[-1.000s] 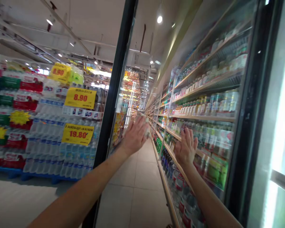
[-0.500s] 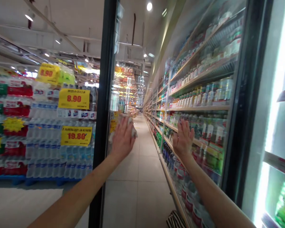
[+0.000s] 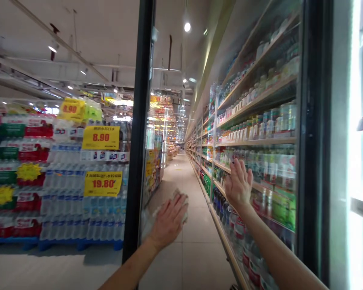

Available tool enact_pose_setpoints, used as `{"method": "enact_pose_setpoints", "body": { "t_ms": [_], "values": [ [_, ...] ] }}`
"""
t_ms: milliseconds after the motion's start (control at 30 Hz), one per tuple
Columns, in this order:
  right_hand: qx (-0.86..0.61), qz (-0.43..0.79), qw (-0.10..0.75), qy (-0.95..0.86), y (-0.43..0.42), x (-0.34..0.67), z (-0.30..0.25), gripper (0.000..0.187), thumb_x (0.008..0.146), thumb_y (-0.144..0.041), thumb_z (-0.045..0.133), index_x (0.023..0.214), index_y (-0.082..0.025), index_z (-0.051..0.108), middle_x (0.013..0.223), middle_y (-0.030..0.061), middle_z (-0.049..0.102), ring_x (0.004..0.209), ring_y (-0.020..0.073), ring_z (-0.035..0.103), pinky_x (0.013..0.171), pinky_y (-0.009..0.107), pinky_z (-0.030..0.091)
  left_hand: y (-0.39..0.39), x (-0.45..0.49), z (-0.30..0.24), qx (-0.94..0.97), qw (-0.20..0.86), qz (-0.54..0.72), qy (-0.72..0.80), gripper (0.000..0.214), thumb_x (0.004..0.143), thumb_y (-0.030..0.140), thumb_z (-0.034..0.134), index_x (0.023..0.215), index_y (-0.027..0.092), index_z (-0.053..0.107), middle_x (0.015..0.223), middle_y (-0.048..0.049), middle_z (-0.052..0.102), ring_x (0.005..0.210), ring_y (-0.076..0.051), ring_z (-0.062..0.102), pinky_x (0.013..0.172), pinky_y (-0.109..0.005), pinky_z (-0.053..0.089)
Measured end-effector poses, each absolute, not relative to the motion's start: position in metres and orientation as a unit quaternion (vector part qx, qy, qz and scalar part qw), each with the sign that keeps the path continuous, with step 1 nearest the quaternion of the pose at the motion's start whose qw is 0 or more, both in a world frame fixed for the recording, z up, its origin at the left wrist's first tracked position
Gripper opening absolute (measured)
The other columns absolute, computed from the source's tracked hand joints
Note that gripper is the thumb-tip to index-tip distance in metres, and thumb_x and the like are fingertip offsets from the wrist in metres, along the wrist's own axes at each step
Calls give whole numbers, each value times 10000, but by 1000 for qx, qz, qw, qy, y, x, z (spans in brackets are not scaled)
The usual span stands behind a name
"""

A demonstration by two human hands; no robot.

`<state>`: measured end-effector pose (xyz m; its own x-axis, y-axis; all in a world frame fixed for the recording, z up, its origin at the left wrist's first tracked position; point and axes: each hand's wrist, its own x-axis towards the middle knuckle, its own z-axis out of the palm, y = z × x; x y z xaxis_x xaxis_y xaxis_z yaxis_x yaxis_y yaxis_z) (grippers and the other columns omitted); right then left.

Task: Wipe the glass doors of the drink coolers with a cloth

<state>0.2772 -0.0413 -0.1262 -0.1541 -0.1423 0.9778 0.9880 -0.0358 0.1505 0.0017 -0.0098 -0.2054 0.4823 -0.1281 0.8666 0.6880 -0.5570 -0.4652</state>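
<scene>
A glass door (image 3: 196,52) with a black frame (image 3: 140,121) stands in front of me. My left hand (image 3: 168,220) presses a crumpled light cloth (image 3: 185,215) against the lower middle of the pane. Most of the cloth is hidden beneath the palm and fingers; its edges show at the fingertips and along the right side. Higher up and to the right, my right hand (image 3: 238,184) rests against the glass with the palm flat and the fingers stretched upward. Nothing shows in it.
Through or mirrored in the pane appear long shelves of bottles (image 3: 254,141) and a tiled aisle (image 3: 196,225). At left stand stacked packs of bottled drinks (image 3: 63,181) with yellow price signs (image 3: 101,137). A bright light strip (image 3: 353,161) runs down the right side.
My left hand has slid the cloth down and slightly right over the glass. My right hand stays at about the same place on the pane. The view has tilted up slightly.
</scene>
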Motion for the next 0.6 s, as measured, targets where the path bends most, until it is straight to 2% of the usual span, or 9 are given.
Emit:
{"method": "enact_pose_setpoints", "body": {
  "t_ms": [100,233,400,533,600],
  "values": [
    [-432,-575,491,-492,-42,277,-127,522,868,-237,395,1383,-169,338,1379,128,447,1332,222,332,1094,436,216,-7,-7,-213,-736,431,-483,-200,438,836,244,469,1269,177,451,1371,-106,452,1363,-200,251,1122,-392,181],
    [-437,-574,492,-487,-42,278,-127,512,873,-252,398,1376,-173,348,1372,125,456,1335,218,325,1099,430,207,-8,-15,-216,-666,404,-557,-287,500,828,189,488,1312,117,387,1442,-183,312,1382,-244,183,1112,-442,185],
    [-441,-567,492,-492,-41,279,-128,507,876,-262,393,1374,-178,352,1373,120,455,1336,213,324,1098,426,208,-11,-9,-230,-749,405,-488,-195,452,844,250,473,1291,190,432,1385,-100,435,1363,-193,249,1128,-383,167],
    [-436,-569,496,-490,-40,280,-128,508,872,-262,398,1370,-177,356,1369,123,458,1333,215,327,1093,431,211,-12,-13,-224,-661,383,-571,-300,562,834,189,499,1365,156,318,1471,-152,264,1382,-234,187,1110,-445,198],
    [-435,-567,497,-492,-41,280,-128,511,872,-264,394,1373,-177,352,1373,124,453,1335,216,323,1092,435,210,-13,-12,-225,-657,382,-574,-306,578,833,167,485,1378,144,291,1485,-158,218,1384,-242,174,1108,-451,205]
  ]
}}
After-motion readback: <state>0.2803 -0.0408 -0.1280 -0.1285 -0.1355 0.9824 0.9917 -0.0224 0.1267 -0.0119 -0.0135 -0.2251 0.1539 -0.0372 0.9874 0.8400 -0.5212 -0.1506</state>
